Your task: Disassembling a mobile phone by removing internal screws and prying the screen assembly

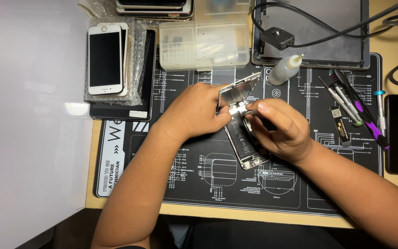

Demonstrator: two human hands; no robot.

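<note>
Nearest the viewer, both forearms reach up from the near edge of the desk and meet over the middle of the black work mat. Between the hands lies an opened phone with its body flat on the mat and its battery and inner parts exposed; the screen panel is already lifted off the body and stands tilted up at the far end, hinged open like a book cover. So the opening appears done, while the panel looks to be joined to the body at the far end and the battery sits in place, which suggests the work inside is at an early or middle stage. The left hand comes in from the left, fingers curled, bracing the raised panel and the upper left edge of the phone. The right hand comes in from the right with fingers bent and the thumb pressed toward the forefinger in a pinch at the joint between panel and body; whether it grips a small part or tool there cannot be told. Further right lie screwdrivers and tweezers. Beyond stand a small squeeze bottle, a clear parts box and, far left, a stack of phones.
</note>
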